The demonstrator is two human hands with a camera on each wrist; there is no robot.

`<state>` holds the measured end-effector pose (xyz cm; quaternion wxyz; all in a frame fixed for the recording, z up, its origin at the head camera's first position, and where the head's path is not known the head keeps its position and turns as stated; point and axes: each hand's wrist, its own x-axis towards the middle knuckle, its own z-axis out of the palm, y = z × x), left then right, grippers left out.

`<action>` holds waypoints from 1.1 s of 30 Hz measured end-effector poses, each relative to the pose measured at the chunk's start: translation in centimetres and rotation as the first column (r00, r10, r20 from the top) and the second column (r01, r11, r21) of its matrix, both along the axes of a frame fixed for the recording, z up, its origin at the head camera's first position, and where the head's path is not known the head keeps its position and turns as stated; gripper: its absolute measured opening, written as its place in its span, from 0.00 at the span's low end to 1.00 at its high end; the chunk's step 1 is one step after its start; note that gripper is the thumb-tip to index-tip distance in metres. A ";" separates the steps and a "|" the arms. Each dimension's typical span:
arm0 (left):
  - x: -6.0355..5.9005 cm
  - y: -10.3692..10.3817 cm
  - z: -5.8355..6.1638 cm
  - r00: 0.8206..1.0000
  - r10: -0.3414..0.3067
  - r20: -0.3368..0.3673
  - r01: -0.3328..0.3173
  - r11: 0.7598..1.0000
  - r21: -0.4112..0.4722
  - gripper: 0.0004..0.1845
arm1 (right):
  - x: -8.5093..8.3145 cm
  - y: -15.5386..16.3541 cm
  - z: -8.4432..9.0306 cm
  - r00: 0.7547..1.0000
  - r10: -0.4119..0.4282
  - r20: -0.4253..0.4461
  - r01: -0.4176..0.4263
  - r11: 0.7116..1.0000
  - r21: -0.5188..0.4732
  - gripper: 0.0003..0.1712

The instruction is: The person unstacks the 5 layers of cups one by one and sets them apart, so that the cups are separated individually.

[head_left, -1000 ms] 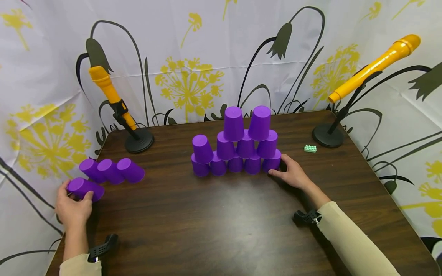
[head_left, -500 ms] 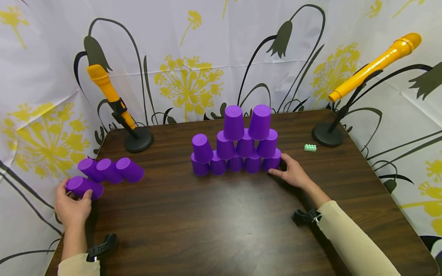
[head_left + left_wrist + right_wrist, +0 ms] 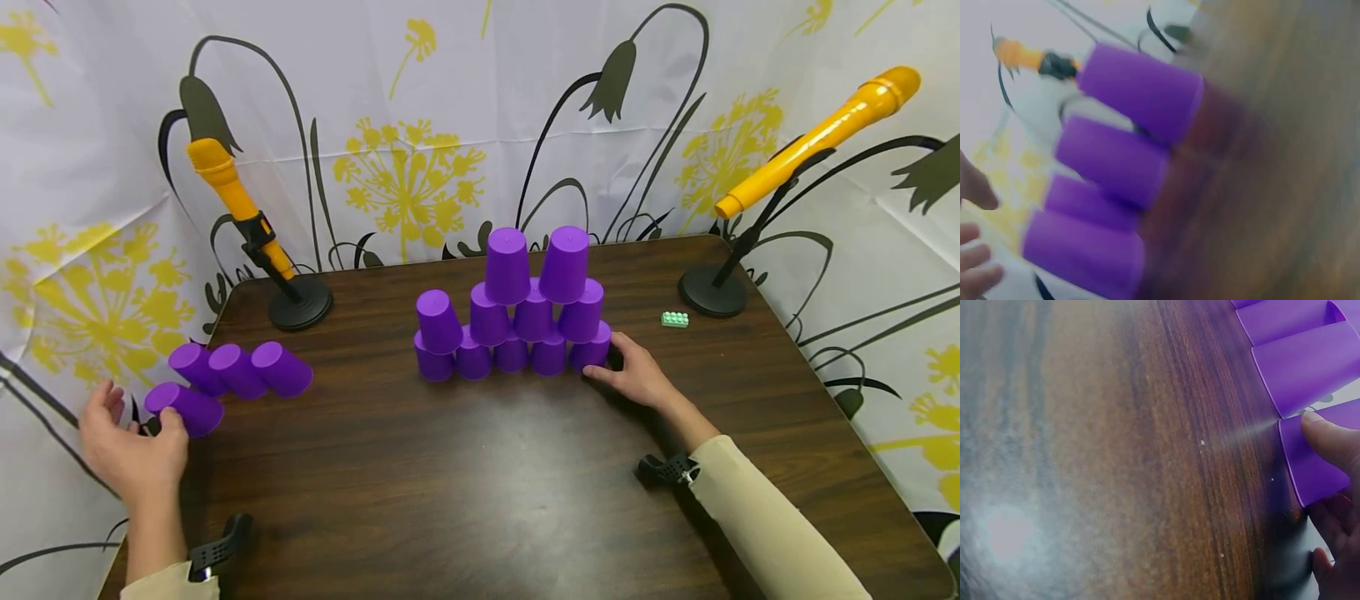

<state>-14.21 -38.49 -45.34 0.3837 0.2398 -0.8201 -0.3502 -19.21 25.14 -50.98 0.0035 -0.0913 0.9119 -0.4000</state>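
Beside the nearest purple cup point(image 3: 191, 410) on the left, my left hand point(image 3: 131, 454) has its fingers spread. The left wrist view shows a gap between those fingers point(image 3: 979, 187) and the same cup point(image 3: 1082, 253). Three more purple cups point(image 3: 238, 371) stand upside down in a row behind it. A tiered stack of upturned purple cups point(image 3: 512, 353) rises mid-table, with two cups point(image 3: 507, 267) on top. My right hand point(image 3: 633, 375) holds the bottom row's right-end cup point(image 3: 592, 348); in the right wrist view the thumb point(image 3: 1329, 434) presses its side, while other fingers are partly hidden.
A yellow microphone point(image 3: 232, 192) on a black stand point(image 3: 300, 304) is at the back left. Another yellow microphone point(image 3: 821, 142) leans on its stand point(image 3: 712, 292) at the back right. A small green toy brick point(image 3: 674, 319) lies near that stand. A flowered cloth point(image 3: 450, 100) hangs behind the table point(image 3: 465, 500).
My left hand has let go of the nearest left cup, opened its fingers and drawn back to the left. The cups and my right hand have stayed put.
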 end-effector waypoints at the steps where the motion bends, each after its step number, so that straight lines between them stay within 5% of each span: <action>1: 0.0 0.6 0.6 0.997 0.002 -0.079 -0.007 0.998 -0.067 0.32 | 0.0 0.0 0.0 1.000 -0.001 0.000 0.001 1.000 0.000 0.39; 6: -0.1 5.7 4.7 0.922 -0.115 -0.369 0.002 0.956 -0.294 0.24 | 0.0 -0.1 0.3 1.000 -0.001 -0.003 0.001 1.000 0.000 0.39; 10: -0.8 11.7 7.8 0.831 -0.346 -0.435 0.197 0.915 -0.351 0.22 | 0.0 -0.1 0.2 1.000 0.001 -0.007 -0.001 1.000 -0.001 0.38; 13: -1.6 16.0 9.0 0.747 -0.539 -0.389 0.391 0.830 -0.398 0.22 | 0.0 0.0 0.1 1.000 0.002 -0.008 -0.002 1.000 -0.001 0.38; 16: -2.8 19.6 8.7 0.649 -0.699 -0.300 0.573 0.709 -0.411 0.23 | 0.1 0.1 0.0 1.000 0.000 -0.007 0.000 1.000 -0.001 0.38; 20: -4.6 24.3 7.7 0.540 -0.817 -0.199 0.719 0.572 -0.396 0.27 | 0.0 0.1 0.1 1.000 -0.003 -0.005 0.002 1.000 -0.004 0.38; 29: -6.7 31.8 9.0 0.426 -0.897 -0.115 0.811 0.435 -0.390 0.34 | -0.1 0.0 0.1 1.000 -0.001 0.000 0.001 1.000 -0.014 0.38; 33: -7.5 33.5 9.3 0.399 -0.912 -0.100 0.839 0.406 -0.362 0.35 | 0.0 0.1 0.1 1.000 0.001 0.006 -0.001 1.000 -0.016 0.38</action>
